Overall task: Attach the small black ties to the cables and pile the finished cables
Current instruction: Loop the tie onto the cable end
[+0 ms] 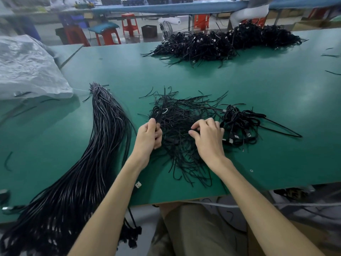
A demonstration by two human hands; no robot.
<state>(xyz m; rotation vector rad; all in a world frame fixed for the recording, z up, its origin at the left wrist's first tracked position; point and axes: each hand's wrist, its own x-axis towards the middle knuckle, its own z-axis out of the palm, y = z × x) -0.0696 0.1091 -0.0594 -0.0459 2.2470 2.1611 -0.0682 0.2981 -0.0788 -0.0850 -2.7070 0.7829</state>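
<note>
As left hand (149,134) grips ties (177,115), right hand (208,135) pinches others

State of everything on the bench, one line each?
left hand: grips strands at left edge of tie heap.
right hand: fingers curled, pinching into tie heap.
tie heap: loose, tangled.
cable bundle: straight, overhanging near edge.
small cable pile: coiled, beside right hand.
far pile: large, heaped.

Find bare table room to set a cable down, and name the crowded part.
Free: the green table between the loose ties and the far cable pile; right of the coiled cables. Crowded: from the long bundle across the ties to those cables.
</note>
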